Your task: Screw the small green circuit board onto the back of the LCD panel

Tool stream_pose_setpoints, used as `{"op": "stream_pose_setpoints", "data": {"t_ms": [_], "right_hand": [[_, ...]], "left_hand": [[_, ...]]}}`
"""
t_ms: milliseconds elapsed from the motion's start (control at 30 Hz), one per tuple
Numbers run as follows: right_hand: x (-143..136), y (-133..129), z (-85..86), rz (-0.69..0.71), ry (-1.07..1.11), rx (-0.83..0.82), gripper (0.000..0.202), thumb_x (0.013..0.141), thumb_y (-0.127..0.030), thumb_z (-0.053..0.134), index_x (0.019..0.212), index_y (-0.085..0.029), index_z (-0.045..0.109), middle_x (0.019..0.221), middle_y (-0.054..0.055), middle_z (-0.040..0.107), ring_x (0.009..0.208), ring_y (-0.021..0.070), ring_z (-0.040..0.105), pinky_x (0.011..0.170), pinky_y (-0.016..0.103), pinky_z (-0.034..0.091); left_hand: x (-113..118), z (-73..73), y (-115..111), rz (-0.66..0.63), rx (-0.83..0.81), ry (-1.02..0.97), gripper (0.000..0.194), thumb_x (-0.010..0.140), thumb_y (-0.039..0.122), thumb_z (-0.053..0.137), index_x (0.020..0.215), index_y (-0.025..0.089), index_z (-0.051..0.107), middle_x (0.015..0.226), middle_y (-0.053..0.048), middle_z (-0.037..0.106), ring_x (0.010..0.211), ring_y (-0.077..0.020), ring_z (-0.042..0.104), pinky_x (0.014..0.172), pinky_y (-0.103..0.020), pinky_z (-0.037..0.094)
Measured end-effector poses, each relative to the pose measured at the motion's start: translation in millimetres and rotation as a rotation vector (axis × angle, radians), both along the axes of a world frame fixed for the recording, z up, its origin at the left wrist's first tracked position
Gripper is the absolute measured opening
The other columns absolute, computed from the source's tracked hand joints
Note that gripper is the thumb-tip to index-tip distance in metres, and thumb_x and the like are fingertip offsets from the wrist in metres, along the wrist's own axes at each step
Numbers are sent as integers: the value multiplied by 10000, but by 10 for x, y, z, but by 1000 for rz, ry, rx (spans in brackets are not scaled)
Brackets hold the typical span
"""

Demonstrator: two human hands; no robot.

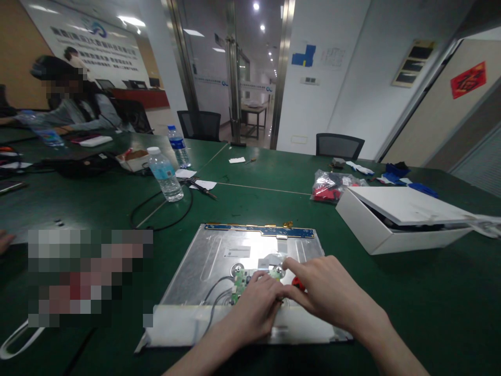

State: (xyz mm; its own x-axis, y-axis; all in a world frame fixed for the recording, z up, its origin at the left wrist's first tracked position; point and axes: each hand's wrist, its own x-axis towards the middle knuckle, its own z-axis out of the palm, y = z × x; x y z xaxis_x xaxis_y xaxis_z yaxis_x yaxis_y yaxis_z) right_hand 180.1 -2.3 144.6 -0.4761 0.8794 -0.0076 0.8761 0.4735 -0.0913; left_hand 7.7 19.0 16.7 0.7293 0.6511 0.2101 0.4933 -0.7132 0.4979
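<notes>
A flat metal display panel (188,279) lies back side up on the table, with a blue circuit strip (258,230) along its far edge. On the panel sits a green circuit board (239,284) with grey cables (216,284) leading off its left side. My left hand (260,300) grips the board's near part, fingers bent over it. Close on the right, my right hand (329,290) has its index fingertip at the board's far right corner, by a flat ribbon cable (270,261). A red and black thing (298,283) shows within its curl, mostly hidden.
A white box (391,230) with its lid ajar stands to the right, near a plastic bag with red contents (329,193). Water bottles (166,175), a black cable (191,209) and a soldering-iron-like tool (205,192) lie beyond the panel. A person (86,107) sits far left.
</notes>
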Motion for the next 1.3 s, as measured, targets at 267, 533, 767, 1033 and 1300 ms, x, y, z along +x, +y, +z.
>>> {"op": "stream_pose_setpoints", "data": {"t_ms": [267,533,767,1033,1300], "right_hand": [[23,-39,41,77,96,-33,225,844,-360,526,1002,-202,498,831,34,658,724,187,591,549,278,228],[7,-31,17,84,81,-23,169,875,-297,502,1022,-212,494,835,26,667,696,173,602,532,276,210],[9,-11,-25,35,47,0,369,858,-518,547,1085,-228,517,769,21,687,663,200,628,527,274,207],[37,-33,24,67,84,-13,199,823,-268,561,997,-214,482,865,21,668,731,192,618,530,283,218],[9,-14,8,19,-15,23,197,948,-379,424,908,-214,523,710,21,672,618,188,628,501,292,161]], "left_hand": [[4,-14,6,1,-3,24,156,805,101,475,920,203,502,914,-33,610,914,-211,545,953,-410,335],[9,-13,-2,3,-8,3,167,813,97,468,936,207,497,946,-34,610,941,-210,541,957,-403,334],[20,-11,1,3,-26,19,128,813,112,473,895,205,506,909,-31,611,905,-210,545,924,-404,353],[16,-10,1,-9,-8,18,148,815,99,461,911,201,509,919,-43,607,911,-214,540,929,-402,351],[18,-6,-7,13,-13,-20,190,763,68,460,879,209,513,910,-35,613,909,-212,544,952,-409,341]]}}
